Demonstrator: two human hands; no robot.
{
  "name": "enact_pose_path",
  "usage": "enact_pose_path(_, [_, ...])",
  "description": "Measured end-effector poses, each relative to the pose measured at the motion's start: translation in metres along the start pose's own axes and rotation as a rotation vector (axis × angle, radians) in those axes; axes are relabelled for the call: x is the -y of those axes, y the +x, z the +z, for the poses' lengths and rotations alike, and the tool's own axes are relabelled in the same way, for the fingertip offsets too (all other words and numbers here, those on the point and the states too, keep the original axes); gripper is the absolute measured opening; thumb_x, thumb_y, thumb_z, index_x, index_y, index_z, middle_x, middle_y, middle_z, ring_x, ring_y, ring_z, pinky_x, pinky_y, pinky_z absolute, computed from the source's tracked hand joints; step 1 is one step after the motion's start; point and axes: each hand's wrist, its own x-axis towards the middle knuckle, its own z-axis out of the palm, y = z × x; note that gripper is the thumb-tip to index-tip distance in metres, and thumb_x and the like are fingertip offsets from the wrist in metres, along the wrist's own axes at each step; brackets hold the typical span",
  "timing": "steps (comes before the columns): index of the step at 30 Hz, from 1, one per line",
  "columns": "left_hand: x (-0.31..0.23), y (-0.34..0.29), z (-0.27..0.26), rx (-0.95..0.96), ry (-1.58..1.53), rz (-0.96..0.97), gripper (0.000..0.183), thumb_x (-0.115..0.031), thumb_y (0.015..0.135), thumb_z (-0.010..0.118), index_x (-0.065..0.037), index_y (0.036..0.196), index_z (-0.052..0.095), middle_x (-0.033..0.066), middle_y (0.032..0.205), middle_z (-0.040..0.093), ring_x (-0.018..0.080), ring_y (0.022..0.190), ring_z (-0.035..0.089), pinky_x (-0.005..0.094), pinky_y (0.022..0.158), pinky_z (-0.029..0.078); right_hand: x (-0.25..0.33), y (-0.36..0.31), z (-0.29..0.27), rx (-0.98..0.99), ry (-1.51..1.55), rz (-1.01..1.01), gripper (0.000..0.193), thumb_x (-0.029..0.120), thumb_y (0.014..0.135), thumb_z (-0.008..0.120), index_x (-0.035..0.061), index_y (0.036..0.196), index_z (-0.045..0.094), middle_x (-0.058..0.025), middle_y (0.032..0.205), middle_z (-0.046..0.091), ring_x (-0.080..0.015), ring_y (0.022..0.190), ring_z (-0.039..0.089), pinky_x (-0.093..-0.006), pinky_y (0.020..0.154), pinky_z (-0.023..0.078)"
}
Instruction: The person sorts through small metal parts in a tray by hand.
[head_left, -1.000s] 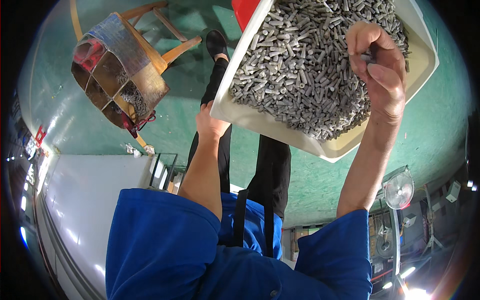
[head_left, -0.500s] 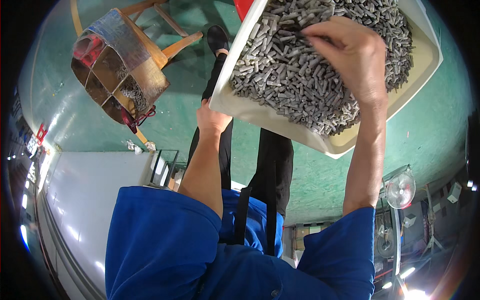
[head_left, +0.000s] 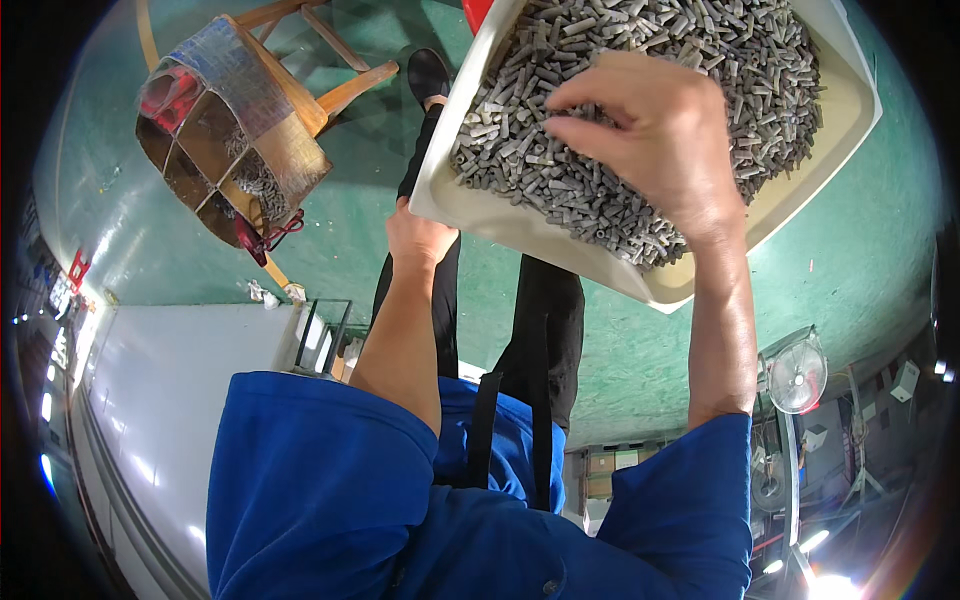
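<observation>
A large cream plastic tray (head_left: 800, 205) is heaped with small grey tube-like pieces (head_left: 560, 165); their material is unclear. Over this heap, my right hand (head_left: 665, 135) is bent with thumb and index finger apart, and I see nothing held between them. The other fingers are curled behind. My left hand (head_left: 420, 238) is at the tray's near left corner, beside my black-trousered knee. Its fingers are hidden, so whether it grips the rim or rests on the leg is unclear.
To the left, a worn taped box (head_left: 235, 85) with open compartments leans against a wooden stool (head_left: 345, 90). It contains grey pieces, something red, and red-handled scissors (head_left: 265, 238). A standing fan (head_left: 797, 375) is at the right, a white panel (head_left: 190, 380) lower left. The floor (head_left: 350, 240) is green.
My right hand has moved left and slightly down over the heap, and its thumb and index finger are further apart. My left hand remains at the tray's corner. The view has shifted slightly.
</observation>
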Motion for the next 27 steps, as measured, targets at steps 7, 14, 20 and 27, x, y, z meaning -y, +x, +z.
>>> enact_pose_path(7, [0.003,0.0,0.007,0.026,0.015,0.0,0.02,-0.023,0.062,0.063,-0.012,0.078,0.061,0.005,0.076,0.061,0.0299,0.071,0.057,0.0374,0.059,0.05,-0.015,-0.003,0.004,-0.131,-0.044,0.005,0.008,0.014,0.067,0.067,0.0097,0.072,0.063,-0.0038,0.062,0.057,-0.0192,0.056,0.058,-0.0312,0.052,0.047])
enact_pose_path(14, [0.002,0.002,0.008,0.046,0.041,0.0,0.02,-0.024,0.063,0.062,-0.012,0.079,0.061,0.0061,0.077,0.062,0.029,0.076,0.058,0.0372,0.062,0.05,-0.029,-0.015,-0.037,-0.283,0.141,0.4,0.015,0.002,0.067,0.07,0.0076,0.081,0.069,0.0096,0.06,0.052,0.0002,0.05,0.03,-0.0173,0.044,0.021])
enact_pose_path(20, [-0.001,0.003,0.01,0.078,0.036,-0.039,0.022,-0.028,0.065,0.06,-0.013,0.081,0.061,0.0059,0.08,0.063,0.0285,0.079,0.058,0.0371,0.066,0.05,-0.016,-0.029,-0.023,-0.01,0.049,0.145,0.012,0.006,0.061,0.069,0.0081,0.071,0.063,-0.0024,0.064,0.058,-0.0151,0.051,0.053,-0.0271,0.045,0.042])
enact_pose_path(27, [-0.008,0.002,0.01,0.072,0.019,-0.044,0.026,-0.03,0.067,0.059,-0.014,0.087,0.06,0.0055,0.083,0.063,0.0279,0.081,0.058,0.0369,0.067,0.05,-0.022,-0.04,-0.029,-0.003,0.174,0.223,0.011,0.003,0.062,0.069,0.0054,0.069,0.061,0.0,0.059,0.053,-0.012,0.047,0.047,-0.0237,0.042,0.038])
